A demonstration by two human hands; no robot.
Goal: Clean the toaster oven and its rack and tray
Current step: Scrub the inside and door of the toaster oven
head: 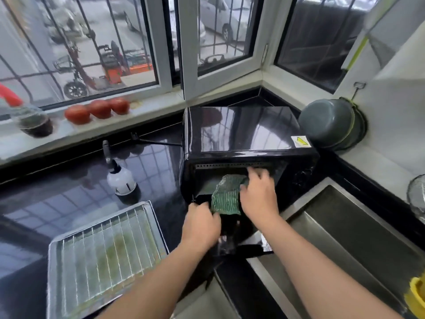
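While the tray [69, 268] with the rack [108, 252] laid in it sits on the counter [69, 192] at the near left, well apart from both hands, the work is at the toaster oven [241, 134] straight ahead, just left of the sink [345, 238]. Its door hangs open toward the person, and its long side runs left to right. The left hand [202, 226] pinches the near edge of a green cloth [226, 196] above the door. The right hand [258, 194] lies on the cloth's far side, fingers reaching into the mouth; whether they curl round the cloth I cannot tell. The right hand is nearer the inside, so wiping it likely falls to that hand.
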